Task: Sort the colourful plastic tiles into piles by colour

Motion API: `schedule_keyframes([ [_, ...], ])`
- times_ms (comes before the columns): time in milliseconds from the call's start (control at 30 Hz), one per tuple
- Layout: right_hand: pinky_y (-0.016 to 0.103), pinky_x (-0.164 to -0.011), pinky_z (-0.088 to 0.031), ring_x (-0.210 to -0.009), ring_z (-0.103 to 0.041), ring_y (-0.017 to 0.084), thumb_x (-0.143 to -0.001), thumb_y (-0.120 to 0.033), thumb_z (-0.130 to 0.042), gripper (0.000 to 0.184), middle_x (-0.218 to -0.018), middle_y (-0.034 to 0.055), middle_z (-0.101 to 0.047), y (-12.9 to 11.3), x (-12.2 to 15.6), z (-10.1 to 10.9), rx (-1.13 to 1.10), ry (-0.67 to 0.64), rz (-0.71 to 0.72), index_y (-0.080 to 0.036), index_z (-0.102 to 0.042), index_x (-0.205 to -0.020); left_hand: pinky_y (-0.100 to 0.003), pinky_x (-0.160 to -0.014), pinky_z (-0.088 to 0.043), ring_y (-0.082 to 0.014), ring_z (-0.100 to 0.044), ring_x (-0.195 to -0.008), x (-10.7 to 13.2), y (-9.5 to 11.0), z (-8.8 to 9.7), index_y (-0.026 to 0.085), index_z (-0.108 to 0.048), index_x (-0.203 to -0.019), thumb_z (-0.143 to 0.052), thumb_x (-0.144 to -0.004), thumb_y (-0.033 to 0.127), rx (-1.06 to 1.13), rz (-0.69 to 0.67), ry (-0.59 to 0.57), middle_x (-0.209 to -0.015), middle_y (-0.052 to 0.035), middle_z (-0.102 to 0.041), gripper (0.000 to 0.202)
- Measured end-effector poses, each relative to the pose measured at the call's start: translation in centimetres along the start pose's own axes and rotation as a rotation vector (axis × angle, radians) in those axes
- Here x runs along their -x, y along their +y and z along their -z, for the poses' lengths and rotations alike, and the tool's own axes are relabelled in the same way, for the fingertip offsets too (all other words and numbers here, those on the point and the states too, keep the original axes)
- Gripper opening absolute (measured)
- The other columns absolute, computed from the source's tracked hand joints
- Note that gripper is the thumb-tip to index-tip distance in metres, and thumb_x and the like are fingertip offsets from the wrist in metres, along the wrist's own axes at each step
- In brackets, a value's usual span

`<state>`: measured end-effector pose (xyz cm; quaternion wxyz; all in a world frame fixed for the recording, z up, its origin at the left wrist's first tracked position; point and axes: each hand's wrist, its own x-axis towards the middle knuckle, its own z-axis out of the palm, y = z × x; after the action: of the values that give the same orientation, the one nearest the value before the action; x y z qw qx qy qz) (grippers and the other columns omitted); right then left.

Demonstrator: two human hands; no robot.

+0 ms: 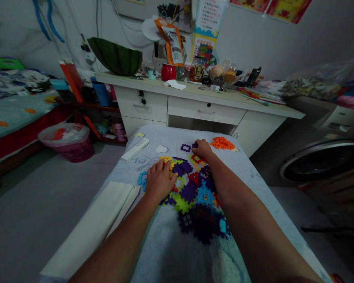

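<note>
A pile of interlocking plastic building pieces (189,191) in purple, green, blue, red and yellow lies in the middle of the cloth-covered table (153,243). My left hand (160,179) rests on the pile's left side, its fingers stretched out and thumb apart. Beyond the pile, the fingers of my right hand (203,149) are closed on a small purple piece (195,145), partly hidden by them. Just left of it lies a purple square-frame piece (185,147). To the right sits a heap of orange pieces (222,143). A blue piece (142,179) shows beside my left hand.
Along the table's left side lie a long white box (135,149) and a folded whitish panel (109,208). A cluttered white desk (194,106) stands behind, bearing a cut watermelon (116,57). A washing machine (321,137) is right; a lined pink bin (69,145) is left.
</note>
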<state>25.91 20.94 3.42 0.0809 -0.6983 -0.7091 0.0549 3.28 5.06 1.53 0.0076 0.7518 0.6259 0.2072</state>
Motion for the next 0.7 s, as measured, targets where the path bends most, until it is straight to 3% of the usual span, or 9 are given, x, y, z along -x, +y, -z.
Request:
schedule_keyframes([
  [200, 0.029, -0.093, -0.047, -0.102, -0.062, 0.019, -0.082, -0.031, -0.064, 0.042, -0.117, 0.0099, -0.063, 0.9, 1.3, 2.0, -0.275, 0.046, 0.075, -0.016, -0.062, -0.122, -0.048, -0.098, -0.040, -0.0333, -0.049, -0.119, 0.0, 0.1, 0.1, 0.020, -0.047, -0.136, -0.048, -0.091, 0.046, -0.023, -0.008, -0.004, -0.141, -0.0136, -0.048, 0.052],
  [367, 0.035, -0.098, -0.046, -0.110, -0.061, 0.021, -0.079, -0.035, -0.071, 0.048, -0.124, 0.0086, -0.064, -0.1, 5.3, 5.0, -0.486, -0.233, 0.423, -0.018, -0.062, -0.123, -0.045, -0.098, -0.040, -0.0306, -0.050, -0.118, 0.0, 0.2, 0.2, 0.021, -0.047, -0.138, -0.048, -0.092, 0.044, -0.040, -0.003, -0.005, -0.139, -0.0118, -0.050, 0.051],
  [467, 0.038, -0.102, -0.044, -0.117, -0.058, 0.023, -0.079, -0.040, -0.072, 0.053, -0.129, 0.0086, -0.062, -1.0, 8.4, 6.0, -0.514, -0.317, 0.543, -0.019, -0.061, -0.126, -0.044, -0.098, -0.041, -0.0301, -0.050, -0.119, 0.0, 0.2, 0.1, 0.021, -0.046, -0.138, -0.049, -0.092, 0.043, -0.048, -0.007, 0.004, -0.141, -0.0121, -0.049, 0.052],
  [600, 0.038, -0.096, -0.048, -0.108, -0.063, 0.022, -0.081, -0.048, -0.069, 0.052, -0.121, 0.0070, -0.066, -0.9, 10.3, 6.3, -0.612, -0.435, 0.583, -0.020, -0.060, -0.125, -0.045, -0.098, -0.041, -0.0306, -0.050, -0.119, -0.1, 0.2, 0.0, 0.019, -0.048, -0.137, -0.049, -0.092, 0.043, -0.055, -0.012, 0.005, -0.140, -0.0128, -0.050, 0.051],
  [667, 0.038, -0.094, -0.049, -0.106, -0.063, 0.022, -0.082, -0.049, -0.067, 0.049, -0.118, 0.0078, -0.066, 0.1, 9.7, 6.0, -0.648, -0.380, 0.521, -0.019, -0.062, -0.121, -0.045, -0.098, -0.041, -0.0307, -0.050, -0.120, -0.1, 0.2, 0.0, 0.019, -0.048, -0.136, -0.049, -0.092, 0.043, -0.058, -0.013, 0.009, -0.139, -0.0127, -0.051, 0.050],
  [700, 0.038, -0.095, -0.049, -0.108, -0.062, 0.023, -0.083, -0.048, -0.065, 0.047, -0.119, 0.0091, -0.066, 0.8, 9.0, 5.9, -0.635, -0.292, 0.459, -0.018, -0.063, -0.119, -0.045, -0.098, -0.041, -0.0306, -0.051, -0.120, -0.1, 0.2, 0.0, 0.019, -0.048, -0.137, -0.049, -0.092, 0.043, -0.060, -0.013, 0.011, -0.139, -0.0125, -0.051, 0.051],
])
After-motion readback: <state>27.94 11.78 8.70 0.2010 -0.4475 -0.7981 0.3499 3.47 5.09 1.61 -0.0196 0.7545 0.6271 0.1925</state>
